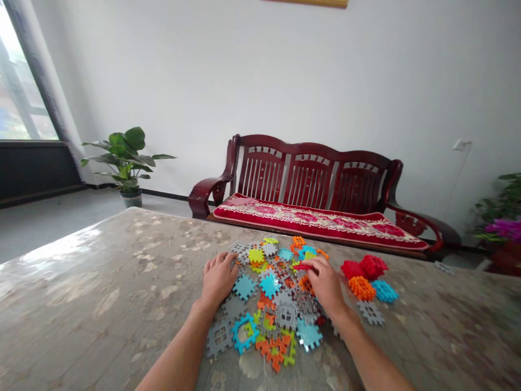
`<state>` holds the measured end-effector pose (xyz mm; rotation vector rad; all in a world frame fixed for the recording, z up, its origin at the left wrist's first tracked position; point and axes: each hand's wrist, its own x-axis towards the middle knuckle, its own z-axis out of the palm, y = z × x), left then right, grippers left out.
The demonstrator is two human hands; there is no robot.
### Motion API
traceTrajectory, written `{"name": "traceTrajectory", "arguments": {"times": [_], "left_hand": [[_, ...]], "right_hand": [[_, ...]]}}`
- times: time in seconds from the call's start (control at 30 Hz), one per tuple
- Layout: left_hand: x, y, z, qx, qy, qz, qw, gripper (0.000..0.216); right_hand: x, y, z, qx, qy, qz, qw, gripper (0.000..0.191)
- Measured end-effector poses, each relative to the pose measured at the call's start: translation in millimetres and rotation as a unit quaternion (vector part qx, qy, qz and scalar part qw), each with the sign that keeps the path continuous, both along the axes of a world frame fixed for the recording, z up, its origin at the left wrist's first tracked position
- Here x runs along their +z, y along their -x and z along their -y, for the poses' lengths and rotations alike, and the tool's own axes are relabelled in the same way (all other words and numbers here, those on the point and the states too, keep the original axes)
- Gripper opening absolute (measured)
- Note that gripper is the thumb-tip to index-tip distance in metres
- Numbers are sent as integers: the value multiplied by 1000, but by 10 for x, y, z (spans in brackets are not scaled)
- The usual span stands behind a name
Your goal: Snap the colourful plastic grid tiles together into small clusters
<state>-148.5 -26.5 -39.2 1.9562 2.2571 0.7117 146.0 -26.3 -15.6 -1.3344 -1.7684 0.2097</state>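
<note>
A heap of flat, notched plastic building pieces, several of them grey window pieces (286, 315), lies between my hands. My left hand (220, 278) rests palm down at the heap's left edge, fingers stretched out, beside a blue square piece (245, 287). Between the thumb and fingers of my right hand (325, 282) is a thin red building piece (302, 266), seen nearly edge-on above the heap's right side. An orange triangular piece (275, 350) and a blue frame piece (245, 332) lie nearest me.
Right of my right hand sit joined clusters: a red one (373, 267), an orange one (362, 288) and a blue one (385, 291). A loose grey piece (370, 313) lies below them. Behind the patterned table (101, 304) stand a wooden bench (309, 174) and a potted plant (129, 163).
</note>
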Motion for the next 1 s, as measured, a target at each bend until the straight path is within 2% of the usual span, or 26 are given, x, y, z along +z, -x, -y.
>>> {"name": "traceTrajectory", "arguments": {"times": [0.1,0.27,0.43,0.6,0.8,1.0], "left_hand": [[5,0,3,-2,-5,-6,1000,39],[15,3,7,-5,-2,-12,1000,40],[25,3,10,-2,7,-16,1000,42],[9,3,4,0,8,-20,1000,42],[-5,8,-9,0,8,-26,1000,42],[19,0,6,0,7,-27,1000,43]], "right_hand": [[-77,-182,138,10,11,10,1000,37],[-136,-285,236,-2,71,-2,997,51],[-117,-334,172,12,126,21,992,44],[-126,-322,110,50,134,56,988,53],[-79,-311,80,94,160,64,981,45],[-57,-292,107,70,154,70,983,42]]}}
